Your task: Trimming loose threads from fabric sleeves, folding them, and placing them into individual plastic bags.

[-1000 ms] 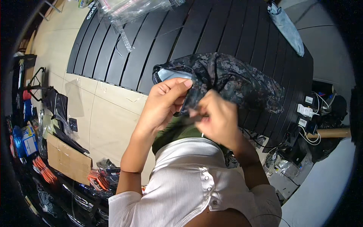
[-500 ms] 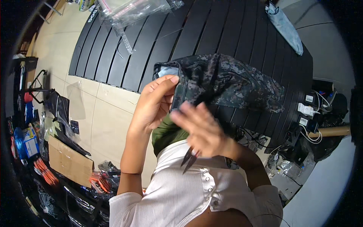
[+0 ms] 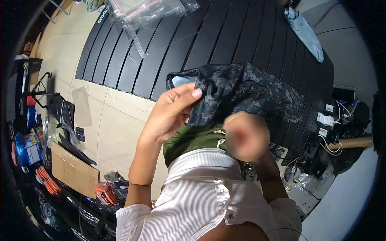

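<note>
My left hand [image 3: 173,112] is raised in front of me and pinches the near edge of a dark camouflage-patterned garment [image 3: 249,90], thumb on top. The garment hangs bunched over the near edge of a black slatted table [image 3: 225,36]. My right hand [image 3: 246,136] sits just below the garment, close to my chest; it is blurred, so its fingers and anything in them cannot be made out. An olive-green cloth [image 3: 193,140] lies under both hands against my white ribbed shirt.
Clear plastic bags [image 3: 140,12] lie at the table's far left, and a grey-blue cloth [image 3: 305,32] at its far right. White plugs and cables [image 3: 327,120] sit to the right. On the floor at left are a cardboard box [image 3: 74,170] and orange tools [image 3: 48,182].
My right hand left the garment, swung out holding a small dark scissor-like tool, and has come back under the cloth. My left hand kept its grip and lifted the edge slightly.
</note>
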The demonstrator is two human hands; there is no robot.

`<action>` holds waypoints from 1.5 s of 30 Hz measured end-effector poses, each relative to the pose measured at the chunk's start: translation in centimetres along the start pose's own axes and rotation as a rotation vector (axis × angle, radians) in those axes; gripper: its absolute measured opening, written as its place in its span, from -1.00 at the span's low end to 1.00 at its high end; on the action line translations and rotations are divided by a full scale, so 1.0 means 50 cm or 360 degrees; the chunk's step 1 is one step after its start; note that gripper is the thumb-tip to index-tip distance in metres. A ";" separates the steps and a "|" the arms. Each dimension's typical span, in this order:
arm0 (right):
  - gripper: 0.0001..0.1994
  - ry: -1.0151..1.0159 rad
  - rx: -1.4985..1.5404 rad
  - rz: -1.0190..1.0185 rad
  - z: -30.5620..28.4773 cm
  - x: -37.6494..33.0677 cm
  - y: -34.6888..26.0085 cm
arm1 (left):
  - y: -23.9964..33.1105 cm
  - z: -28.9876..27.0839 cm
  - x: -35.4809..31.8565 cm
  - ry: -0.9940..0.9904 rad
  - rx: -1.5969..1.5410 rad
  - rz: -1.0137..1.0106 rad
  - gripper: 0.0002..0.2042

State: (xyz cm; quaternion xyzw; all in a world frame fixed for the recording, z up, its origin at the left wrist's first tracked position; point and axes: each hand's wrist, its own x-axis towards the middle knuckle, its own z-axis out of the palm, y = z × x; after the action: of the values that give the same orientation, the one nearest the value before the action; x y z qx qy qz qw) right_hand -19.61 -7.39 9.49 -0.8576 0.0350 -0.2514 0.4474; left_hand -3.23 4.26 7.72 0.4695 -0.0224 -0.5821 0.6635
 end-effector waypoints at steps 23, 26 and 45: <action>-0.61 -0.0222 -0.0732 0.0013 -0.056 0.069 0.008 | 0.023 0.012 -0.028 -0.0103 0.0114 -0.0154 -0.65; -0.61 -0.0249 -0.0801 -0.0015 -0.056 0.067 0.007 | 0.022 0.014 -0.028 -0.0095 0.0166 -0.0152 -0.63; -0.63 -0.0274 -0.1013 -0.0181 -0.067 0.068 -0.007 | 0.021 0.018 -0.026 -0.0187 0.0285 -0.0070 -0.62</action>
State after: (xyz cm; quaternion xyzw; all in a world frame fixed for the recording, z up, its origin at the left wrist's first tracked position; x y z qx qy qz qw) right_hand -18.27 -10.63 12.71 -0.9729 0.0258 -0.1793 0.1438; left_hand -3.39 4.67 9.57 0.4922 -0.1029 -0.6188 0.6035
